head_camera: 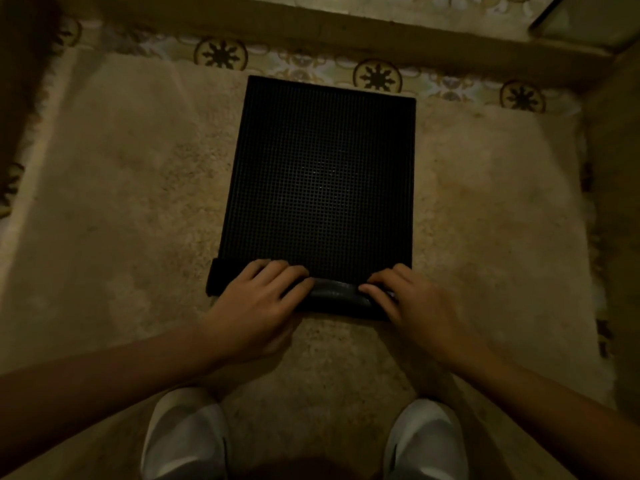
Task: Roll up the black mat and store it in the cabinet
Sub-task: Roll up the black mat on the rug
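Observation:
A black mat point(322, 174) with a fine grid texture lies flat on a beige rug, its long side running away from me. Its near edge is curled over into a short tight roll point(334, 296). My left hand point(258, 303) presses on the left part of that roll, fingers curled over it. My right hand point(408, 303) grips the right end of the roll the same way. The roll's far left end pokes out beyond my left hand.
The beige rug point(131, 209) covers most of the floor. Patterned tiles point(377, 76) show along its far edge, below a raised step or sill point(311, 26). My two white shoes point(187, 441) stand near the bottom of the view. A pale object's corner point(588, 22) sits top right.

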The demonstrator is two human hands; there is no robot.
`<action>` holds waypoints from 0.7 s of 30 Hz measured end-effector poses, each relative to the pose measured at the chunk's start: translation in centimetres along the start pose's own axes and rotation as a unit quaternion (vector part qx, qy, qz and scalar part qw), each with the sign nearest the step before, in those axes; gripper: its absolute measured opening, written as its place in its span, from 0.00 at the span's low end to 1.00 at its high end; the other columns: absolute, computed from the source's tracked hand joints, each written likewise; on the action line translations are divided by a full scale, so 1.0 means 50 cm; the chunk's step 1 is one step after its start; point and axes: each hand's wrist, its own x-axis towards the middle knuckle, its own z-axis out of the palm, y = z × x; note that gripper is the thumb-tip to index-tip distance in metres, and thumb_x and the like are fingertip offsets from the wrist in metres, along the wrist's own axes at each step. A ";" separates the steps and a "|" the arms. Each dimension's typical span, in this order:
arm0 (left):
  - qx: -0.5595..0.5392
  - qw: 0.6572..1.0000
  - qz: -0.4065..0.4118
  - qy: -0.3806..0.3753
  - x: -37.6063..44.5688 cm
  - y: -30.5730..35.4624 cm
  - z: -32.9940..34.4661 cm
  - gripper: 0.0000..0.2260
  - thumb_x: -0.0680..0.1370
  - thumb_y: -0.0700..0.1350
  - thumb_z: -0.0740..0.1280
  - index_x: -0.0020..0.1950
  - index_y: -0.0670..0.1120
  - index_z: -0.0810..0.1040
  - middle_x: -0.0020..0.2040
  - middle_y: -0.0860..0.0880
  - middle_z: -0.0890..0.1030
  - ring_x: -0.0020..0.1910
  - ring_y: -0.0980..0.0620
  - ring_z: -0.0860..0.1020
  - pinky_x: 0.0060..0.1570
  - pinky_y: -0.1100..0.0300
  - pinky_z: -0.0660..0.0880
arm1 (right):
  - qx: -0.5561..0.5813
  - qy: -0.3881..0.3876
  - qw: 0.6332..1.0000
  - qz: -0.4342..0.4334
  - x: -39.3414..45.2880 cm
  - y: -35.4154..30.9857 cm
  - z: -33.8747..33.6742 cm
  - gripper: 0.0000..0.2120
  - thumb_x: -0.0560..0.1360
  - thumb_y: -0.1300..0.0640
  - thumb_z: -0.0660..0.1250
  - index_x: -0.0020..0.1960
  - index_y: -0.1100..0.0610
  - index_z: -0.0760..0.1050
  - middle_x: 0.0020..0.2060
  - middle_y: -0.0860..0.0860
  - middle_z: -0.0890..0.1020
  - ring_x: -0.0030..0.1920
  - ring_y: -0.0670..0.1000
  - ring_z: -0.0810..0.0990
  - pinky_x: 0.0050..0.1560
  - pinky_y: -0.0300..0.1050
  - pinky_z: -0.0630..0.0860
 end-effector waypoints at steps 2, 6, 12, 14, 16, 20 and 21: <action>-0.020 1.000 -0.011 -0.008 -0.001 -0.010 0.012 0.25 0.76 0.50 0.67 0.70 0.43 0.72 0.67 0.42 0.75 0.63 0.42 0.73 0.61 0.45 0.72 | -0.046 0.033 0.998 -0.003 0.006 0.006 0.005 0.14 0.79 0.48 0.68 0.52 0.59 0.82 0.45 0.54 0.79 0.42 0.53 0.77 0.38 0.49 0.76; -0.064 0.998 -0.004 0.006 0.009 -0.036 0.017 0.20 0.79 0.53 0.65 0.67 0.43 0.76 0.62 0.45 0.79 0.59 0.45 0.76 0.58 0.48 0.73 | -0.111 0.100 0.987 -0.061 0.034 -0.002 0.009 0.09 0.81 0.53 0.68 0.53 0.58 0.81 0.45 0.54 0.80 0.43 0.55 0.76 0.41 0.52 0.74; -0.115 0.993 -0.004 -0.023 0.032 -0.062 -0.009 0.22 0.82 0.57 0.55 0.67 0.45 0.75 0.58 0.48 0.78 0.52 0.48 0.75 0.48 0.53 0.74 | -0.127 0.031 0.985 -0.110 0.003 -0.009 0.011 0.21 0.78 0.42 0.66 0.61 0.57 0.79 0.51 0.55 0.81 0.48 0.56 0.79 0.43 0.53 0.76; -0.130 0.991 -0.012 -0.030 0.042 -0.071 -0.021 0.25 0.82 0.59 0.53 0.69 0.44 0.73 0.60 0.46 0.77 0.53 0.48 0.76 0.48 0.53 0.76 | -0.127 0.017 0.986 -0.104 -0.002 0.001 0.009 0.22 0.78 0.44 0.68 0.65 0.57 0.78 0.54 0.57 0.81 0.51 0.57 0.79 0.46 0.54 0.78; -0.150 0.988 -0.021 -0.025 0.050 -0.080 -0.032 0.26 0.81 0.61 0.53 0.70 0.44 0.71 0.63 0.46 0.75 0.54 0.49 0.76 0.50 0.55 0.77 | -0.115 0.009 0.987 -0.109 0.007 0.012 0.006 0.22 0.79 0.45 0.67 0.67 0.57 0.77 0.55 0.56 0.81 0.51 0.56 0.79 0.47 0.52 0.79; -0.162 0.986 -0.031 -0.018 0.069 -0.091 -0.048 0.23 0.81 0.60 0.53 0.67 0.47 0.71 0.63 0.49 0.74 0.54 0.51 0.75 0.51 0.52 0.77 | -0.084 -0.027 0.991 -0.105 0.040 0.034 -0.010 0.23 0.83 0.41 0.58 0.75 0.48 0.68 0.54 0.50 0.79 0.49 0.51 0.75 0.44 0.48 0.76; -0.145 0.989 -0.032 -0.028 0.072 -0.090 -0.050 0.23 0.81 0.61 0.51 0.67 0.47 0.71 0.63 0.49 0.74 0.53 0.51 0.75 0.51 0.51 0.76 | -0.087 -0.039 0.989 -0.115 0.049 0.040 -0.014 0.23 0.84 0.40 0.56 0.76 0.45 0.66 0.53 0.50 0.78 0.47 0.50 0.75 0.43 0.46 0.75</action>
